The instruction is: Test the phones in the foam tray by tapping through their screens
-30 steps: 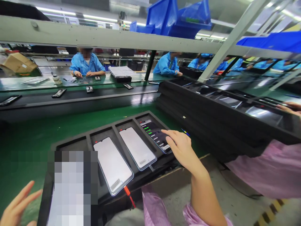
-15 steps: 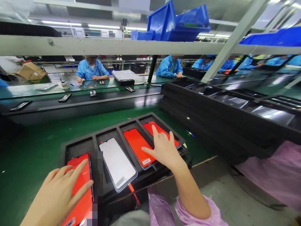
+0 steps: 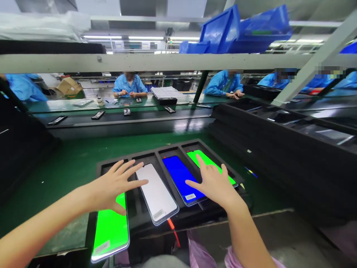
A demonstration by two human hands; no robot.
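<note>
A black foam tray [image 3: 159, 150] with divided slots holds several smartphones. My left hand [image 3: 115, 186], fingers spread, hovers over the green-screen phone [image 3: 110, 230] at the left, its fingertips reaching over the top of the white-screen phone [image 3: 158, 193]. A red cable [image 3: 173, 227] runs from that white phone's lower end. My right hand [image 3: 213, 182] is open, its thumb over the blue-screen phone [image 3: 181, 175] and its index finger at the other green-screen phone [image 3: 228, 176] in the right slot. Whether the fingertips touch the glass I cannot tell.
Stacked black trays [image 3: 273, 141] stand at the right, and a dark stack [image 3: 22, 141] at the left. Beyond, a conveyor belt [image 3: 150, 118] carries phone parts. Co-workers in blue sit opposite. Blue bins [image 3: 223, 33] rest on the overhead shelf [image 3: 156, 62].
Red screens have turned green, blue and green; the white one stays white. My left hand has moved up and right towards the white phone. The view has shifted left.
</note>
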